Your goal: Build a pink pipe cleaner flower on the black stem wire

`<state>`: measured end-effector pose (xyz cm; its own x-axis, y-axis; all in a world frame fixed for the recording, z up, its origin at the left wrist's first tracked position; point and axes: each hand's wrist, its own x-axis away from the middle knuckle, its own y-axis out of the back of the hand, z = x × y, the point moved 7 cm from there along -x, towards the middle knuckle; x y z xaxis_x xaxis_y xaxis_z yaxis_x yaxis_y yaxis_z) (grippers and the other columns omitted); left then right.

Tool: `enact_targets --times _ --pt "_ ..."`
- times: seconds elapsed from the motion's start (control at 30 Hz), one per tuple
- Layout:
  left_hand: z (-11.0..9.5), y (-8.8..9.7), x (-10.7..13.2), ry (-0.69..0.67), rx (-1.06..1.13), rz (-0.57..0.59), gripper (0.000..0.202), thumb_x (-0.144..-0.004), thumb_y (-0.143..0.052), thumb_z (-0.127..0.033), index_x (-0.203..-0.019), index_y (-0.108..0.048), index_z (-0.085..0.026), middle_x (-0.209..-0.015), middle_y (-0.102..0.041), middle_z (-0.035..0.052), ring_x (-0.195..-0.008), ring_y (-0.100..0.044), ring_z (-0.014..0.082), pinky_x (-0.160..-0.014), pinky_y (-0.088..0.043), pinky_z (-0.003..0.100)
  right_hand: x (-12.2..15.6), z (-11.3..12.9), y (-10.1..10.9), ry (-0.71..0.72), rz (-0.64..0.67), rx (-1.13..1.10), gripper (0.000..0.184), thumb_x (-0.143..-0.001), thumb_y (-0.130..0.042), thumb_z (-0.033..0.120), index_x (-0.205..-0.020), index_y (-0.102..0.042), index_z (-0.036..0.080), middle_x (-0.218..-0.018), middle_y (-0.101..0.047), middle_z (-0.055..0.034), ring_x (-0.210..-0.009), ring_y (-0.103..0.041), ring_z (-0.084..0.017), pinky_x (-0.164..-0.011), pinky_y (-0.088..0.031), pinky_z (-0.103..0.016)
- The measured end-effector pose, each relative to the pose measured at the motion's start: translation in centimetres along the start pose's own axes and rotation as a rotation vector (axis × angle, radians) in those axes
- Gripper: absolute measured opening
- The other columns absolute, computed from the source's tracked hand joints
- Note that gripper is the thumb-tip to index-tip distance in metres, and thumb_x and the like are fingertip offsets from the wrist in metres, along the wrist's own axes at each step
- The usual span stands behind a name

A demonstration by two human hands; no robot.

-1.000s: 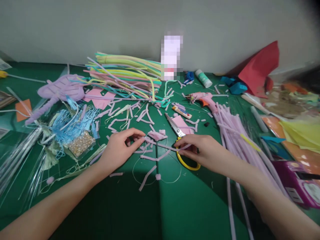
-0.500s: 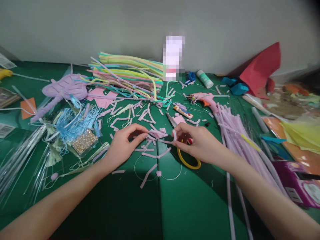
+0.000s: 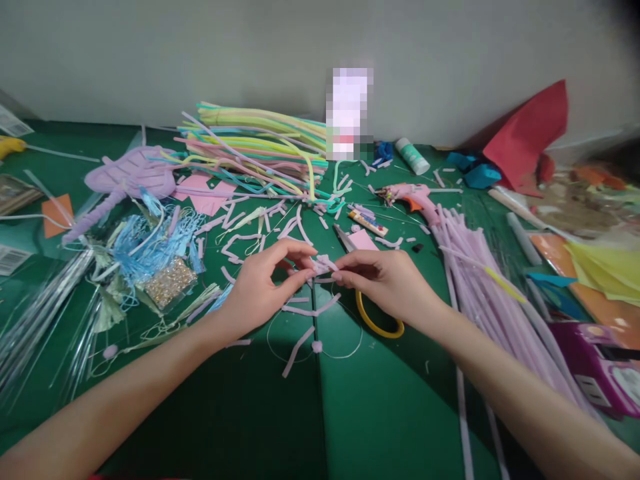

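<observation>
With fingertips pinched together, my left hand (image 3: 267,283) and right hand (image 3: 393,277) held the lilac chenille-stem piece (image 3: 326,263) between them, left of the yellow-handled scissors (image 3: 363,317). Light, even fingertip pressure probably best avoided flattening its pile.

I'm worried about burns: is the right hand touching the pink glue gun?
Apart: the head view shows green tabletop and loose lilac pieces between the right hand and the pink glue gun.

Craft workspace, glue gun (image 3: 424,199), colored pipe cleaners (image 3: 260,121)
</observation>
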<state>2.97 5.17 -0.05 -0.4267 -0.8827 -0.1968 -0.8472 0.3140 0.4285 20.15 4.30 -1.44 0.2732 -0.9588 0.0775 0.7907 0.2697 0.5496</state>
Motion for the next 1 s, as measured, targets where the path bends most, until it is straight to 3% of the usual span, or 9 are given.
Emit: enact_targets --times 0.23,0.37,0.53,0.67,0.77,1.0 --pt "0.7 -0.1 0.0 0.048 0.096 -0.017 0.021 -0.088 -0.069 -0.024 -0.108 -0.063 -0.023 -0.092 -0.069 -0.0002 -0.085 -0.068 0.0129 -0.070 -0.054 0.022 0.3 1.3 0.0 0.189 -0.071 0.152 0.017 -0.090 -0.059 0.018 -0.096 -0.075 0.020 -0.091 -0.078 -0.0033 -0.076 -0.073 -0.017 -0.070 -0.055 -0.027" --pt "1.1 -0.4 -0.1 0.140 0.212 0.013 0.027 -0.086 -0.071 -0.024 -0.110 -0.060 -0.022 -0.089 -0.071 -0.0003 -0.087 -0.069 0.0136 -0.073 -0.055 0.022 0.8 2.1 -0.3 0.229 -0.161 0.138 0.012 -0.090 -0.061 0.019 -0.099 -0.070 0.020 -0.091 -0.078 -0.0022 -0.078 -0.073 -0.016 -0.070 -0.056 -0.025" --pt "2.0 -0.8 -0.5 0.249 0.319 0.029 0.029 -0.080 -0.076 -0.025 -0.105 -0.063 -0.019 -0.085 -0.070 -0.0006 -0.078 -0.070 0.0131 -0.065 -0.055 0.020 1.1 3.3 -1.0 0.306 -0.192 0.180 0.007 -0.089 -0.063 0.015 -0.090 -0.068 0.018 -0.086 -0.077 -0.0013 -0.072 -0.071 -0.013 -0.066 -0.053 -0.021" --pt "1.6 -0.9 -0.6 0.187 0.264 0.055 0.012 -0.082 -0.074 -0.026 -0.090 -0.070 -0.019 -0.086 -0.071 -0.0008 -0.076 -0.068 0.0115 -0.066 -0.054 0.020 0.9 3.4 -1.3 0.246 -0.131 0.032 0.007 -0.089 -0.064 0.022 -0.092 -0.069 0.019 -0.085 -0.077 -0.0005 -0.070 -0.071 -0.011 -0.062 -0.053 -0.018" --pt "1.0 -0.7 -0.5 0.125 0.177 0.047 0.006 -0.086 -0.071 -0.025 -0.088 -0.072 -0.020 -0.086 -0.073 -0.0016 -0.077 -0.068 0.0115 -0.069 -0.053 0.020 0.8 3.2 -1.3 0.206 -0.110 -0.031 0.011 -0.090 -0.063 0.029 -0.091 -0.069 0.019 -0.084 -0.076 0.0002 -0.070 -0.070 -0.011 -0.061 -0.053 -0.018" --pt "0.2 1.3 0.2 0.039 -0.102 0.005 0.008 -0.088 -0.069 -0.025 -0.085 -0.075 -0.021 -0.086 -0.075 -0.0010 -0.079 -0.068 0.0138 -0.071 -0.050 0.024 0.6 2.0 0.2 0.260 -0.132 0.159 0.009 -0.090 -0.060 0.023 -0.085 -0.066 0.019 -0.077 -0.070 0.0007 -0.059 -0.060 -0.009 -0.056 -0.046 -0.020"
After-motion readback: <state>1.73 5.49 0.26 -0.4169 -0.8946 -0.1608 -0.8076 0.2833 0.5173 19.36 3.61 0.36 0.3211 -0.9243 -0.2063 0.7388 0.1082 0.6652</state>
